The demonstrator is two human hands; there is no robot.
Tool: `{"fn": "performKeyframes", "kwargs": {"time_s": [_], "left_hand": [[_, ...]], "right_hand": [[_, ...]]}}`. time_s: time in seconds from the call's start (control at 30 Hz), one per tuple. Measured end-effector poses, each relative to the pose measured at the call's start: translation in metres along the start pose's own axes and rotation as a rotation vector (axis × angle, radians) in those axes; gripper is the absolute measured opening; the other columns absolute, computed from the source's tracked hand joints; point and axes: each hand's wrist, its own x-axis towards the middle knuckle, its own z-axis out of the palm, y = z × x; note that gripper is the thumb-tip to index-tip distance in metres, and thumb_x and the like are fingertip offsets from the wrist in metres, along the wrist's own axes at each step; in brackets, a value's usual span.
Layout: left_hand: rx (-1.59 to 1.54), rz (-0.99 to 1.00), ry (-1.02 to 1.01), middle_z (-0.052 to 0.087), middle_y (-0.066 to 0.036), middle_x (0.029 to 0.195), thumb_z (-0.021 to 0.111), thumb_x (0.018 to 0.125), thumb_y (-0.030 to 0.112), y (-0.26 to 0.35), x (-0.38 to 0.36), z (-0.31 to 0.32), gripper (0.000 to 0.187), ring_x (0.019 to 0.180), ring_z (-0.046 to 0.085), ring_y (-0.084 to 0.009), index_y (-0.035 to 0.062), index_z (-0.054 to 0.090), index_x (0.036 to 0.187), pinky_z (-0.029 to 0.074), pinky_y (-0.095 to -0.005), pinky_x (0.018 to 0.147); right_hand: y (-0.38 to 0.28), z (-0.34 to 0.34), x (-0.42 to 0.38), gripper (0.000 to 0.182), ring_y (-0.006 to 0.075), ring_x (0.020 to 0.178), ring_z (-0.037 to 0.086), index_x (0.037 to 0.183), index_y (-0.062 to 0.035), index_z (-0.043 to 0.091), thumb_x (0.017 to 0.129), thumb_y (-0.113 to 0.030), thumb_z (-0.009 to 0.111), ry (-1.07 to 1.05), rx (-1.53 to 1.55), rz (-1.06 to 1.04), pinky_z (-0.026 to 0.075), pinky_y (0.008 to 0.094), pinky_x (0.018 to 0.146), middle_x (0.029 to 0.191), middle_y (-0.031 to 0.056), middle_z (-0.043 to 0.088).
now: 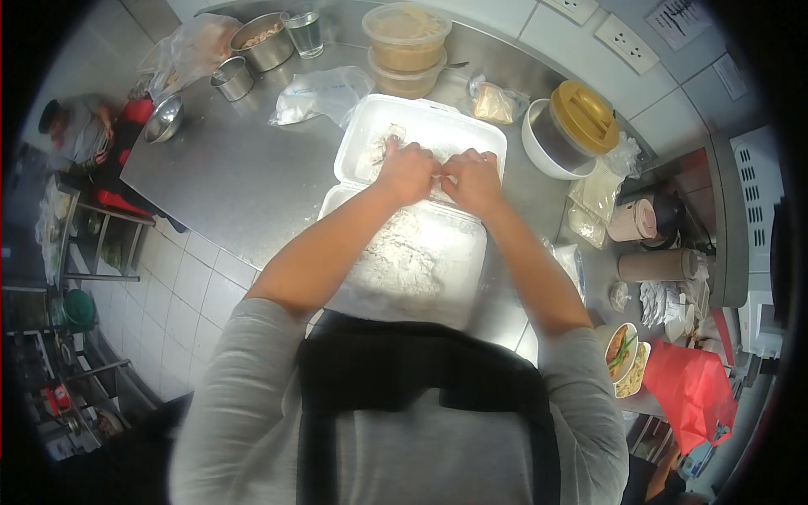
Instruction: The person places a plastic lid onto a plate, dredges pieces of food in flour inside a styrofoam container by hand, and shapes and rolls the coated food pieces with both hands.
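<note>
An open white foam box [478, 273] lies on the steel table, its far half beyond the near half. White flour [402, 263] is heaped in the near half. Over the far half, my left hand [410, 172] has its fingers bent down, beside a floury lump [376, 154] at its left. My right hand [472, 178] is close on its right, fingers curled, the two hands nearly touching. Both seem to pinch something pale and floury between them, too hidden to make out.
Stacked tubs [407, 42], a water glass [305, 35] and metal bowls stand along the back. A white bowl with a gold-lidded container [585, 118] is at the right. A red bag [690, 391] hangs lower right. Another person [80, 126] is at far left.
</note>
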Motion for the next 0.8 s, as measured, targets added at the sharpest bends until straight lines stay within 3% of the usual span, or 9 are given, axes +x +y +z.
{"fn": "performKeyframes", "kwargs": {"time_s": [0.43, 0.63, 0.8], "left_hand": [[0.156, 0.057, -0.035, 0.066, 0.000, 0.098, 0.064, 0.080, 0.015, -0.001, 0.002, -0.003, 0.013, 0.111, 0.056, -0.0198, 0.0187, 0.072, 0.089, 0.028, -0.0611, 0.105], [-0.038, -0.060, -0.069, 0.066, -0.001, 0.098, 0.066, 0.075, 0.014, 0.003, -0.001, -0.017, 0.015, 0.112, 0.055, -0.0219, 0.0176, 0.071, 0.089, 0.027, -0.0619, 0.106], [-0.048, 0.015, -0.118, 0.065, -0.002, 0.099, 0.067, 0.074, 0.016, -0.007, -0.004, -0.018, 0.021, 0.113, 0.055, -0.0231, 0.0188, 0.070, 0.094, 0.027, -0.0628, 0.106]], "right_hand": [[0.008, 0.000, 0.001, 0.013, 0.0189, 0.097, 0.058, 0.083, -0.0175, 0.072, 0.075, -0.027, 0.067, 0.010, -0.004, 0.038, 0.038, 0.0474, 0.088, 0.089, -0.0037, 0.067], [0.000, -0.010, -0.001, 0.016, 0.0192, 0.100, 0.059, 0.086, -0.0179, 0.073, 0.075, -0.027, 0.068, -0.024, 0.099, 0.059, 0.038, 0.0471, 0.089, 0.095, -0.0027, 0.067], [-0.005, -0.009, 0.002, 0.019, 0.0210, 0.101, 0.058, 0.092, -0.0191, 0.072, 0.074, -0.026, 0.069, -0.072, 0.031, 0.065, 0.039, 0.0460, 0.088, 0.097, -0.0015, 0.067]]}}
